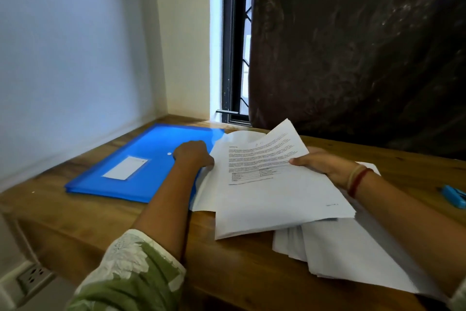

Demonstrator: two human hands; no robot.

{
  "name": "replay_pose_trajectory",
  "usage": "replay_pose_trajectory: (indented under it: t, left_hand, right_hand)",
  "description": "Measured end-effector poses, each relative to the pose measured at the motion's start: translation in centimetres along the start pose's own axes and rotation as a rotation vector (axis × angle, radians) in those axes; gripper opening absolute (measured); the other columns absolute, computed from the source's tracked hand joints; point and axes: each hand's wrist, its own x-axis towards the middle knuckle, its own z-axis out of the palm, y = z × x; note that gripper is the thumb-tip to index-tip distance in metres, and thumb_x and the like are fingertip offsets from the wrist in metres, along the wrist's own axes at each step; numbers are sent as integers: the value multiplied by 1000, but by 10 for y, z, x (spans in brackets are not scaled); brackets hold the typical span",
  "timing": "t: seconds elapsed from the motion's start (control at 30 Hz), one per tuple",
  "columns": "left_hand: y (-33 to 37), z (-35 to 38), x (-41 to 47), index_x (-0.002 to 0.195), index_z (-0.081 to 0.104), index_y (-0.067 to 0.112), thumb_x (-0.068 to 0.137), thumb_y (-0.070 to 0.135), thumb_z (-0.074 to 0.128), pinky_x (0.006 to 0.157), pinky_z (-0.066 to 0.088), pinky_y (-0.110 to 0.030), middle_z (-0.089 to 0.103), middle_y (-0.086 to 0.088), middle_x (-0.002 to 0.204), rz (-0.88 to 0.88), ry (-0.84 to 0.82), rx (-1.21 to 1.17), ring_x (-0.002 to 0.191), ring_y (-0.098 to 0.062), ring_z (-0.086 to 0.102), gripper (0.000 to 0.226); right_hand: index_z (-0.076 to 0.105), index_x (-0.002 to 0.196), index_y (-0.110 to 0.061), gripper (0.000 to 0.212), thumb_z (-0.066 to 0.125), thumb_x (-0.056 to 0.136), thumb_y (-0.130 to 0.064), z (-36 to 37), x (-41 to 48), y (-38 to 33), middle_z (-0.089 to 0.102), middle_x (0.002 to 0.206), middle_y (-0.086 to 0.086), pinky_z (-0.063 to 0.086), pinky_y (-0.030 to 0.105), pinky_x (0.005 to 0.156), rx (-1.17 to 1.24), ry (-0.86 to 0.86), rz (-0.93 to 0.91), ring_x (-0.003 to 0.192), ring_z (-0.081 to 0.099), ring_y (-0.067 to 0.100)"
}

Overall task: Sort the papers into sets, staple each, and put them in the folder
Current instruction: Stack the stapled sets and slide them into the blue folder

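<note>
Head view, from left to right: one wall socket point(32, 279) sits low at the left, below the edge of the wooden table point(75, 209). On the table lies one blue folder point(141, 164), flat, bearing one white label point(125, 168) and one white snap button point(169, 153). The left hand point(194, 156) rests knuckles up over the folder's right end, its fingers curled onto the left edge of the held papers point(272, 184). This bundle is lifted off the table and overlaps the folder's right corner. Its top sheet carries printed text and a small table; how many sheets it has cannot be counted. The right hand point(325, 163) grips its right edge, thumb on top and fingers underneath, with two bands point(358, 179) on the wrist. Beneath and to the right, a second lot, the loose pile point(353, 255), lies fanned on the table. One blue stapler point(454, 196) lies at the far right edge, apart from both lots. Behind, one dark curtain point(353, 45) covers most of the window point(234, 58).
</note>
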Motion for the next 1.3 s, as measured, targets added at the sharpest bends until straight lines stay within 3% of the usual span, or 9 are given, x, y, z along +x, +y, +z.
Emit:
replay_pose_trajectory:
  t: [0.1, 0.3, 0.6, 0.73, 0.8, 0.97, 1.07, 1.2, 1.3]
  left_hand:
    - [-4, -4, 1, 115, 56, 13, 87, 33, 58, 77, 39, -31, 59, -5, 110, 16, 36, 57, 103, -25, 55, 35]
    - [-2, -6, 1, 115, 57, 13, 95, 27, 47, 78, 38, -31, 60, -7, 117, 58, 154, 29, 109, -27, 56, 27]
    - [-6, -15, 0, 119, 55, 12, 97, 18, 44, 79, 42, -33, 59, -9, 120, 10, 255, -43, 110, -29, 56, 25]
    - [-5, -17, 0, 117, 55, 10, 96, 15, 44, 77, 42, -33, 60, -9, 117, 24, 265, -27, 106, -29, 58, 24]
    - [-2, -18, 0, 117, 56, 11, 96, 15, 45, 75, 41, -32, 61, -9, 115, 38, 263, -27, 104, -28, 58, 24]
    - [1, -18, -2, 114, 58, 10, 96, 16, 45, 76, 43, -35, 62, -10, 113, 66, 258, -37, 103, -30, 59, 23]
    - [3, -19, -3, 109, 58, 10, 96, 15, 45, 73, 43, -34, 64, -9, 107, 78, 242, -47, 96, -28, 60, 19]
    - [6, -18, -2, 107, 58, 11, 96, 18, 45, 73, 44, -34, 64, -8, 104, 98, 241, -58, 94, -27, 60, 18]
    - [7, -17, -3, 108, 57, 10, 96, 16, 44, 70, 40, -33, 62, -8, 104, 108, 251, -28, 94, -27, 59, 19]
  right_hand:
    - [59, 126, -8, 34, 58, 92, -4, 2, 15, -10, 65, 122, 14, 55, 39, 85, -80, -41, 28, 105, 65, 32]
    - [55, 125, -17, 38, 56, 92, 1, 11, 36, -34, 67, 116, 4, 57, 29, 73, -192, -132, 1, 96, 67, 21]
    - [58, 122, -14, 37, 67, 87, -16, 6, 52, -66, 61, 121, 9, 44, 44, 104, -660, -109, 72, 114, 57, 30]
    - [58, 124, -18, 63, 85, 67, -21, -6, 60, -70, 65, 122, 11, 47, 54, 99, -581, -223, 163, 110, 64, 35]
    - [58, 123, -18, 48, 76, 78, -16, 2, 67, -66, 65, 120, 10, 47, 54, 100, -607, -144, 101, 109, 63, 33]
    - [52, 123, -7, 41, 66, 85, 1, 34, 78, -47, 62, 116, 10, 54, 31, 73, -309, 64, -95, 88, 63, 20]
    - [46, 132, -4, 51, 64, 85, 6, 54, 82, -34, 59, 124, 12, 52, 37, 81, -96, 124, -86, 97, 61, 26]
    - [42, 138, -8, 59, 61, 85, 10, 82, 88, -21, 58, 130, 12, 53, 34, 68, 47, 134, -77, 96, 62, 26]
    - [41, 138, -12, 61, 61, 84, 9, 104, 91, -18, 58, 129, 11, 55, 44, 84, 102, 126, -95, 104, 63, 31]
